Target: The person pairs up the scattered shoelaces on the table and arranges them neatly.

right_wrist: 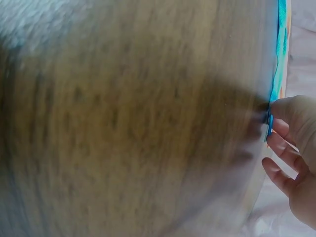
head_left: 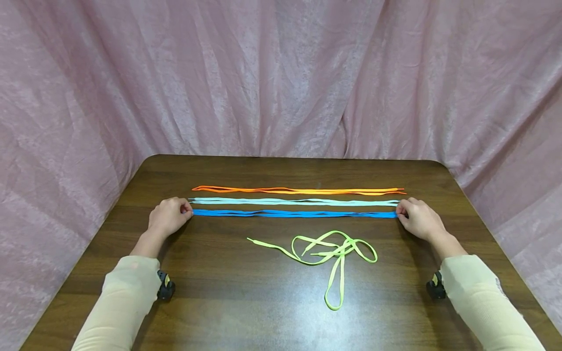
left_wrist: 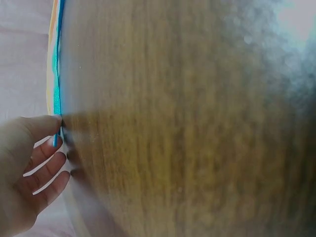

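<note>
A blue shoelace point(head_left: 281, 213), folded into several strands, stretches straight across the table between both hands. My left hand point(head_left: 169, 216) pinches its left end between thumb and fingers; a blue tip point(left_wrist: 55, 140) pokes out below the thumb in the left wrist view. At the other end my right hand point(head_left: 420, 218) pinches the lace, and a short blue piece point(right_wrist: 269, 123) shows past the thumb in the right wrist view. Just behind lies a light-blue shoelace point(head_left: 281, 201), laid out parallel. Farther back is an orange shoelace point(head_left: 298, 190), also straightened.
A yellow-green shoelace point(head_left: 338, 251) lies in loose loops nearer the front, right of the middle. The brown wooden table point(head_left: 228, 302) has rounded far corners, and pink curtains point(head_left: 281, 78) hang behind it and along both sides.
</note>
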A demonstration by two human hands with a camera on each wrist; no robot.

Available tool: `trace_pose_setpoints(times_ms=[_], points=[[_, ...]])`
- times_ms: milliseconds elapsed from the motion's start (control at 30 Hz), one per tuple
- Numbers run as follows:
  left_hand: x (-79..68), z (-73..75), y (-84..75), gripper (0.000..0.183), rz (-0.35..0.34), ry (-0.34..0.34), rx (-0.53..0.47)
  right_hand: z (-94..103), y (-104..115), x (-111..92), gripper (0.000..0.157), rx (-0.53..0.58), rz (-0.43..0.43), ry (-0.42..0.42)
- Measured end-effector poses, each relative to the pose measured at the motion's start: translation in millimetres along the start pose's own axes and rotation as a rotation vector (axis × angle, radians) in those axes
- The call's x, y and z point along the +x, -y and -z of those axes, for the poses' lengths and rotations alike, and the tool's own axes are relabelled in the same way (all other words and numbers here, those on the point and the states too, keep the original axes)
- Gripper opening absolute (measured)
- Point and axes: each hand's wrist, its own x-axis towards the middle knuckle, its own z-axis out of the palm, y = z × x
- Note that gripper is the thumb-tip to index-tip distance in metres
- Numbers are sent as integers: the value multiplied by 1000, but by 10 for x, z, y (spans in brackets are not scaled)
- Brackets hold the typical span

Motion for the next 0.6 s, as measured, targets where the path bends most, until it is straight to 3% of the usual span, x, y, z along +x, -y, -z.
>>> trace_pose_setpoints(times_ms=[233, 600], points=[[-8, -16, -1, 5, 22, 2, -7, -10, 10, -6, 11, 2, -10, 0], [-48, -10, 2, 9, 15, -49, -17, 38, 54, -44, 14, 13, -13, -10]])
